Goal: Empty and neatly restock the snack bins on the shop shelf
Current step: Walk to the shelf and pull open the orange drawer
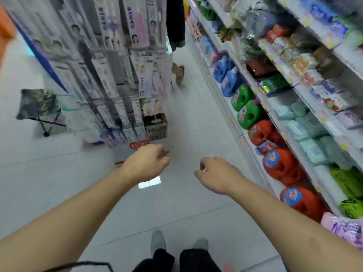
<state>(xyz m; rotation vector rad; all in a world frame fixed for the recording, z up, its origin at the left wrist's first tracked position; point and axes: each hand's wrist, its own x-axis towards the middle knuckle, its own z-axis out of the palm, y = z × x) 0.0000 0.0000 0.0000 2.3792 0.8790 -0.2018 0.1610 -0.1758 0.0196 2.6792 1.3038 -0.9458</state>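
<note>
I stand in a shop aisle with both arms stretched forward over the grey floor. My left hand (pixel 146 162) hangs with loosely curled fingers and holds nothing. My right hand (pixel 215 172) is likewise loosely curled and holds nothing. No snack bin shows in this blurred view. The shop shelf (pixel 279 107) runs along the right side, stocked with detergent jugs and packs.
A tall stack of boxed goods (pixel 117 75) stands on the left, a woven basket (pixel 156 125) at its foot. A folding stool (pixel 39 108) sits far left. Another person's legs (pixel 176 40) stand down the aisle. Orange, green and blue jugs (pixel 279 165) line the bottom shelf.
</note>
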